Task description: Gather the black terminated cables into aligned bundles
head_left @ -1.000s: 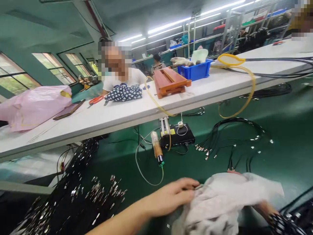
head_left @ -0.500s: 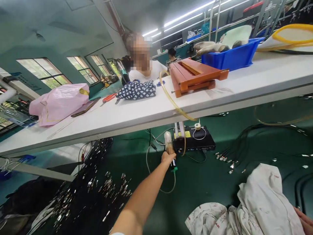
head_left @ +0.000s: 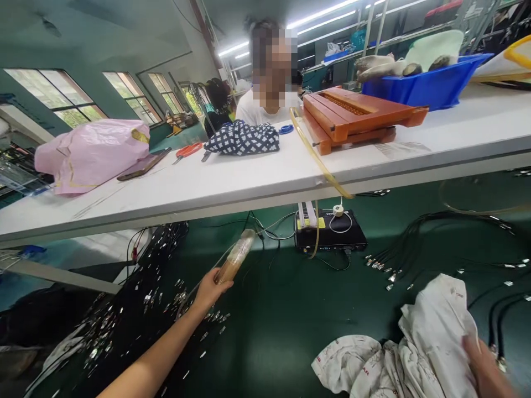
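Note:
My left hand [head_left: 212,293] is closed around a brownish cylindrical tool [head_left: 237,257] wrapped in clear plastic, with a thin grey cord beside it. Held at a slant above the green surface, its wrapped end points away from me to the right. At the lower right, my right hand [head_left: 485,359] is blurred against the edge of a crumpled white cloth [head_left: 440,326] with reddish print. Its fingers are smeared and partly hidden. Bundles of black cables [head_left: 141,309] with metal ends lie left of my left hand.
A white shelf [head_left: 199,193] crosses ahead, bearing a pink bag [head_left: 95,155], orange scissors [head_left: 188,150], a patterned cloth pouch [head_left: 244,138], an orange-brown frame [head_left: 357,119] and a blue bin [head_left: 431,85]. Under it sits a black box [head_left: 332,235] with wires. A person [head_left: 265,110] sits opposite.
My left hand has carried the wrapped tool leftward, away from the black box, and tilted it. My right hand has come further into view at the white cloth. The view has shifted slightly.

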`<state>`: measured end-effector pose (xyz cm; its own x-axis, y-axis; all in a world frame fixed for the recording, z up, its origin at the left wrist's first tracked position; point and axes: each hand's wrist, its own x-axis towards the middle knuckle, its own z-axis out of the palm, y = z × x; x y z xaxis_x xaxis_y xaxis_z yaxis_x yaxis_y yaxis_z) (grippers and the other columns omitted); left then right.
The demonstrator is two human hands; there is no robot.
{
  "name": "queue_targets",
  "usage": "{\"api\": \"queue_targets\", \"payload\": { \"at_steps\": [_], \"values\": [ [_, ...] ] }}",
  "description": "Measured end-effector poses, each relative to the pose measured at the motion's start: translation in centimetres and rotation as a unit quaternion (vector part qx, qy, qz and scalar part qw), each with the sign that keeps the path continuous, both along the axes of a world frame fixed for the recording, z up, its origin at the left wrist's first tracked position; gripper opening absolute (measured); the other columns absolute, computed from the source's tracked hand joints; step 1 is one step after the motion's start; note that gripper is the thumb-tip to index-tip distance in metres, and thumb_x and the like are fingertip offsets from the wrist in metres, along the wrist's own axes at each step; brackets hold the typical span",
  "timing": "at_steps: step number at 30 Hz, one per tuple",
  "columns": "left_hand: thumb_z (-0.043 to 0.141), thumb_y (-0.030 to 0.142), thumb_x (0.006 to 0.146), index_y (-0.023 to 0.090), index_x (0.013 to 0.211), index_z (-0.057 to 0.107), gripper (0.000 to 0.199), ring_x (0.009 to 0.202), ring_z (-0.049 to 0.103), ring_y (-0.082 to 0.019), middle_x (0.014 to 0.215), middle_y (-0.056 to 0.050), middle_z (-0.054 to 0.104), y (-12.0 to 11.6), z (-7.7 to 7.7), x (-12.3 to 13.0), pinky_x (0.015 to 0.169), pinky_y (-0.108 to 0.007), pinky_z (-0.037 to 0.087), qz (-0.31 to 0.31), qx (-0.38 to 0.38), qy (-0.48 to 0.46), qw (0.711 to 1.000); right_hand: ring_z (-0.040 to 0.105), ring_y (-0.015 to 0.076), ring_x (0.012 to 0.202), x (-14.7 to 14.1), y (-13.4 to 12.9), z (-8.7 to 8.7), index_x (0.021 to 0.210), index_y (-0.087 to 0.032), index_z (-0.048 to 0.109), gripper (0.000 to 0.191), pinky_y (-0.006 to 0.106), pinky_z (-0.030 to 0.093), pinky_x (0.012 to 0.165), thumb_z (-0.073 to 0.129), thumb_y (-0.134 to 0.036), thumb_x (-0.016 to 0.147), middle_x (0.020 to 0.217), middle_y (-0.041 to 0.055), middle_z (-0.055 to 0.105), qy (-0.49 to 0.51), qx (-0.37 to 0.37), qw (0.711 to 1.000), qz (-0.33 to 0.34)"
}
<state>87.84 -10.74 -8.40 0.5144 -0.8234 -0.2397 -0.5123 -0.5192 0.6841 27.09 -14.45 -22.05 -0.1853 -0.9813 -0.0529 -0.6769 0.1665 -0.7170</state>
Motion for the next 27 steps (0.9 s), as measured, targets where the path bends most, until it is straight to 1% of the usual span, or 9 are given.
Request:
{"api": "queue_targets", "payload": {
  "at_steps": [3, 6, 9, 11, 15, 20, 23, 25, 27],
  "values": [
    [0.063, 0.046, 0.059, 0.012, 0.105, 0.054, 0.058, 0.079, 0.059, -0.025, 0.088, -0.007, 0.06, 1.7, -1.2, 0.8, 0.064, -0.029, 0.044, -0.035, 0.044, -0.075, 0.996, 0.04, 0.0356, 0.12, 6.0, 1.4, 2.6, 0.138, -0.023, 0.019, 0.08, 0.05, 0.039, 0.094, 0.05, -0.059, 0.074, 0.133, 0.0191, 0.038, 0.053, -0.05, 0.987, 0.145],
    [0.06, 0.047, 0.062, 0.015, 0.112, 0.051, 0.06, 0.098, 0.054, -0.03, 0.102, -0.011, 0.058, 2.9, -2.2, 0.8, 0.071, -0.033, 0.043, -0.065, 0.122, -0.148, 0.979, 0.022, 0.0447, 0.127, 12.4, 3.5, 4.6, 0.133, -0.028, 0.03, 0.091, 0.062, 0.035, 0.09, 0.065, -0.063, 0.057, 0.141, 0.0158, 0.028, 0.201, -0.106, 0.936, 0.27],
    [0.055, 0.046, 0.067, 0.018, 0.116, 0.048, 0.057, 0.106, 0.047, -0.033, 0.11, -0.013, 0.053, 3.3, -2.6, -0.2, 0.076, -0.041, 0.041, -0.088, 0.202, -0.217, 0.951, 0.017, 0.0521, 0.124, 17.0, 5.0, 6.0, 0.129, -0.031, 0.039, 0.102, 0.071, 0.027, 0.086, 0.076, -0.058, 0.038, 0.142, 0.0127, 0.029, 0.3, -0.102, 0.891, 0.324],
    [0.053, 0.042, 0.071, 0.018, 0.121, 0.044, 0.056, 0.109, 0.042, -0.033, 0.114, -0.013, 0.05, 3.0, -2.2, -1.5, 0.082, -0.046, 0.039, -0.103, 0.179, -0.285, 0.936, 0.019, 0.0536, 0.122, 18.7, 5.3, 6.6, 0.127, -0.027, 0.044, 0.098, 0.07, 0.026, 0.085, 0.078, -0.049, 0.037, 0.14, 0.0153, 0.031, 0.344, -0.085, 0.875, 0.329],
    [0.044, 0.03, 0.081, 0.019, 0.123, 0.043, 0.043, 0.108, 0.041, -0.028, 0.119, -0.011, 0.045, 0.9, -1.1, -5.6, 0.086, -0.042, 0.037, -0.221, 0.027, -0.355, 0.908, 0.033, 0.0453, 0.117, 18.9, 3.8, 7.5, 0.124, -0.027, 0.048, 0.065, 0.059, 0.037, 0.081, 0.063, -0.027, 0.061, 0.136, 0.0113, 0.039, 0.36, -0.058, 0.863, 0.35],
    [0.041, 0.008, 0.077, 0.019, 0.121, 0.047, 0.045, 0.108, 0.041, -0.026, 0.122, -0.01, 0.045, -3.0, -2.7, -9.7, 0.086, -0.038, 0.036, -0.385, -0.002, -0.361, 0.849, 0.047, 0.0298, 0.107, 16.9, 0.3, 8.8, 0.118, -0.032, 0.05, 0.048, 0.045, 0.045, 0.08, 0.048, -0.019, 0.072, 0.126, 0.0033, 0.049, 0.272, 0.022, 0.877, 0.395],
    [0.041, -0.002, 0.069, 0.013, 0.113, 0.051, 0.048, 0.108, 0.041, -0.029, 0.127, -0.015, 0.041, -5.1, -4.4, -10.0, 0.085, -0.04, 0.036, -0.404, 0.017, -0.404, 0.821, 0.036, 0.0364, 0.119, 16.5, 0.9, 9.4, 0.133, -0.032, 0.035, 0.063, 0.056, 0.039, 0.085, 0.054, -0.035, 0.072, 0.135, 0.0072, 0.039, 0.285, 0.029, 0.892, 0.349],
    [0.04, -0.002, 0.071, 0.012, 0.1, 0.057, 0.036, 0.108, 0.041, -0.029, 0.121, -0.017, 0.045, -6.1, -4.8, -9.7, 0.086, -0.041, 0.034, -0.405, 0.012, -0.404, 0.82, 0.019, 0.0461, 0.126, 16.6, 2.5, 9.4, 0.139, -0.034, 0.023, 0.091, 0.069, 0.03, 0.084, 0.064, -0.051, 0.06, 0.144, 0.008, 0.024, 0.327, 0.029, 0.894, 0.306],
    [0.04, 0.0, 0.074, 0.013, 0.091, 0.058, 0.028, 0.107, 0.042, -0.028, 0.113, -0.015, 0.049, -6.8, -4.6, -9.1, 0.087, -0.041, 0.033, -0.408, -0.003, -0.396, 0.823, 0.011, 0.0511, 0.125, 16.9, 4.0, 9.0, 0.139, -0.037, 0.02, 0.105, 0.073, 0.031, 0.078, 0.07, -0.054, 0.048, 0.148, 0.0056, 0.011, 0.344, 0.059, 0.89, 0.293]
  ]
}}
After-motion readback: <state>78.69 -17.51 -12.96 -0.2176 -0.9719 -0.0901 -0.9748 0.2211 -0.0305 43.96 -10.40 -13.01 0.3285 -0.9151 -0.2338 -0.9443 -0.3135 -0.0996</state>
